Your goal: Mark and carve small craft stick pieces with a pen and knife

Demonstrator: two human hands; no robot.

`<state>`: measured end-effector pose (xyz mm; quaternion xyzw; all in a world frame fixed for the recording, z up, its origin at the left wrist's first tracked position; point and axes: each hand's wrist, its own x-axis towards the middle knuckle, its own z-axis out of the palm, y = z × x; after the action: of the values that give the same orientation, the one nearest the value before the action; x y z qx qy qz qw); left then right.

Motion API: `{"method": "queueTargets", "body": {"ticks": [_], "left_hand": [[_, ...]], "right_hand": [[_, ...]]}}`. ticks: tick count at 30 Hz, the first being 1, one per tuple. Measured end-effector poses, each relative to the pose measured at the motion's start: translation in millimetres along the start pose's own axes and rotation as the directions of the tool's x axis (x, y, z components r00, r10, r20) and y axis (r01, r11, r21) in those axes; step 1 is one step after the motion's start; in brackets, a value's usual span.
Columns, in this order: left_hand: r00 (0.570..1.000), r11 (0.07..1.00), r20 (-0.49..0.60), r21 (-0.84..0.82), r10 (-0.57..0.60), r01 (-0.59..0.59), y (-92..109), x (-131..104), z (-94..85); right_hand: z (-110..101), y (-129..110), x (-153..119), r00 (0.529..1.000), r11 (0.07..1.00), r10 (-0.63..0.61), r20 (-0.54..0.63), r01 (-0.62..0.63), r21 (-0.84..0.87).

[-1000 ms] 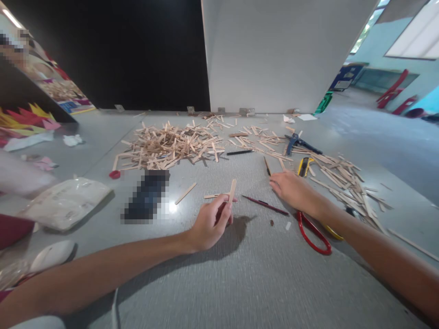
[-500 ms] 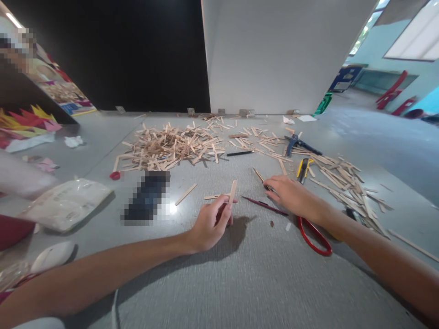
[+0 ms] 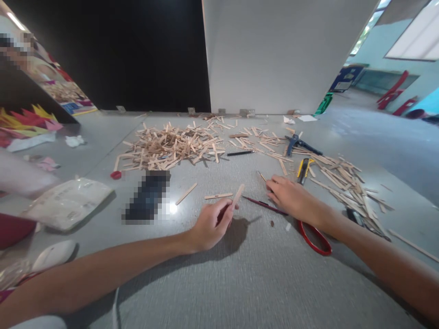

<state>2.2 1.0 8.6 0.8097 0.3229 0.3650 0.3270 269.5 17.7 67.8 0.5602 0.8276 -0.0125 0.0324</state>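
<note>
My left hand (image 3: 213,225) is closed, pinching a pale wooden craft stick (image 3: 238,195) between thumb and fingers, the stick tilted up above the table. My right hand (image 3: 287,193) rests low over the table with its fingers curled on a slim, pen-like tool (image 3: 262,176); only the thin pointed end and a gold-coloured part show. Just below that hand lies a dark red, slender pointed tool (image 3: 262,204). Beyond my left fingers a craft stick with a dark slot (image 3: 218,196) lies flat, and another loose stick (image 3: 186,193) is to its left.
A heap of craft sticks (image 3: 171,146) spreads at the back, with more sticks (image 3: 346,180) at right. Around are a black pen (image 3: 240,153), blue cutting pliers (image 3: 293,142), a yellow cutter knife (image 3: 303,170), red-handled scissors (image 3: 317,242), a blurred phone (image 3: 147,198) and a plastic packet (image 3: 70,201).
The stick in my left hand has tilted further right and down. My right hand has drawn the slim tool slightly to the right.
</note>
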Motion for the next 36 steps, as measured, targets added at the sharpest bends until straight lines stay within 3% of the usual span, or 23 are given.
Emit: {"method": "queueTargets", "body": {"ticks": [4,7,10,13,19,23,29,32,36], "left_hand": [[0.972,0.980,0.140,0.033,0.190,-0.197,1,-3,0.5],[0.883,0.891,0.264,0.137,0.389,-0.434,1,-9,3.3],[0.806,0.762,0.371,0.298,0.462,-0.574,0,-14,6.3],[0.812,0.753,0.375,0.332,0.447,-0.568,-2,-15,8.7],[0.870,0.806,0.339,0.358,0.358,-0.471,-6,-11,11.8],[0.889,0.828,0.308,0.353,0.338,-0.437,-9,-13,12.4],[0.894,0.860,0.306,0.296,0.326,-0.415,-14,-14,13.3],[0.893,0.861,0.327,0.303,0.308,-0.408,-13,-14,12.9],[0.905,0.869,0.327,0.319,0.273,-0.378,-10,-13,12.3]], "right_hand": [[0,-15,-6,0.991,0.991,-0.107,0.079,0.100,0.083],[4,-19,-7,0.983,0.989,-0.123,0.140,0.110,0.095],[8,-14,-4,0.992,0.996,-0.060,0.114,0.052,0.075],[8,-4,2,0.995,0.999,-0.015,0.094,0.011,0.048],[-5,24,10,0.996,0.996,0.088,0.010,-0.088,-0.013],[-9,57,11,0.964,0.952,0.262,-0.040,-0.265,-0.152],[-5,101,14,0.931,0.908,0.359,-0.069,-0.366,-0.204],[0,102,17,0.934,0.913,0.350,-0.075,-0.358,-0.194],[5,84,25,0.945,0.930,0.307,-0.109,-0.322,-0.176]]}}
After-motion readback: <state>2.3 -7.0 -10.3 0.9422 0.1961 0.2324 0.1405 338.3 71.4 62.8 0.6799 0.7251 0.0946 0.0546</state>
